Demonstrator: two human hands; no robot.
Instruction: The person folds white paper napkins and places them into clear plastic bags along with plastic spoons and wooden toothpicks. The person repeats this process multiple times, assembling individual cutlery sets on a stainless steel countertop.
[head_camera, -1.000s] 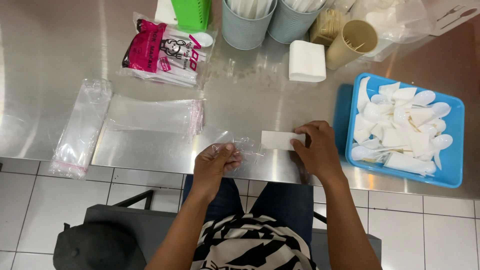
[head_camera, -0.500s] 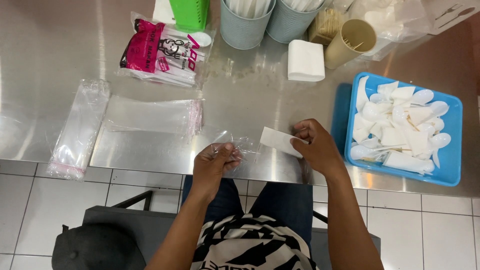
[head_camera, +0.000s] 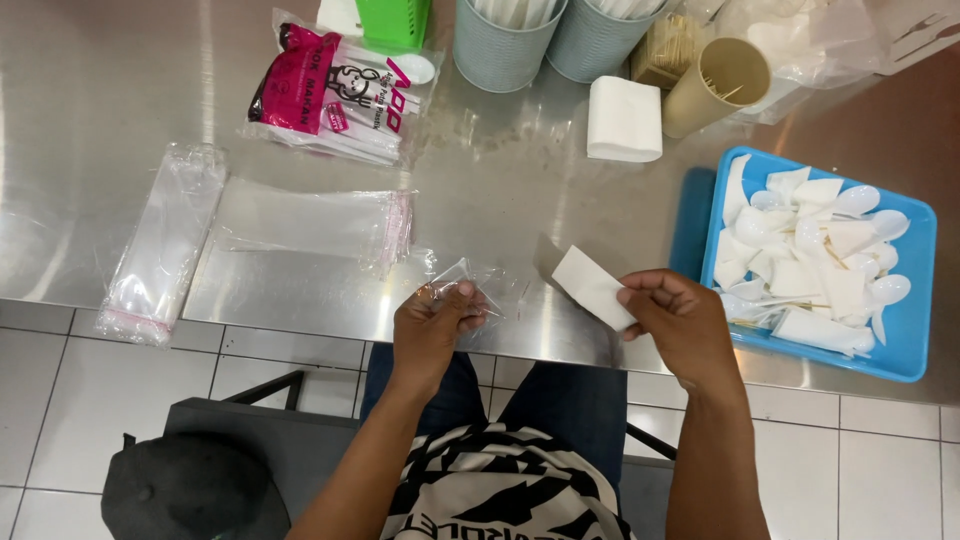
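Observation:
My left hand (head_camera: 432, 325) pinches the mouth of a small clear plastic sleeve (head_camera: 478, 285) just above the near edge of the steel counter. In my right hand (head_camera: 678, 322) is a folded white napkin (head_camera: 592, 287), tilted, its free end pointing up-left toward the sleeve. A small gap separates the napkin from the sleeve. Right of that hand sits a blue tray (head_camera: 905, 362) holding several white plastic spoons and folded napkins (head_camera: 812, 255).
A stack of clear sleeves (head_camera: 310, 225) and a longer clear bag (head_camera: 165, 245) lie at left. Farther back are a pink-and-white packet (head_camera: 335, 95), a white napkin stack (head_camera: 624, 118), two grey tins (head_camera: 500, 45), a beige toothpick cup (head_camera: 715, 85). A black cap (head_camera: 190, 490) rests below.
My right hand has lifted the napkin off the counter and tilted it. My left hand has raised the sleeve's mouth slightly.

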